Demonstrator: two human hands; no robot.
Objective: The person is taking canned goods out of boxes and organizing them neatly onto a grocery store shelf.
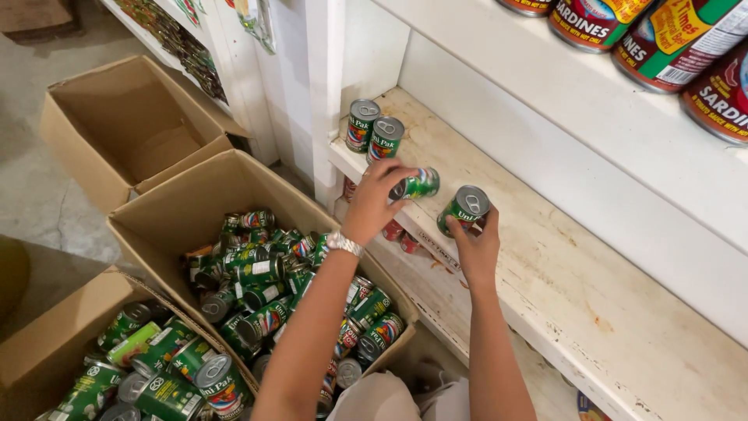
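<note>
Shelving step: left hand fingers clamped on green can; right hand clamped on second can (tilted, seemingly above white shelf); next: stand both upright.

Two bare forearms are seen reaching in from the lower edge of the view, both uncovered from elbow to fingertips; no sleeve is seen on either. The left hand is marked off at the wrist by a silver-coloured metal wristwatch with a linked band, worn snugly around the wrist. The right hand is left unadorned, with nothing worn at its wrist. No gloves are worn on either hand. The fingernails are kept short, as far as can be made out. Below the arms, at the bottom edge, a fold of pale beige cloth garment is seen; which garment it belongs to cannot be told.
</note>
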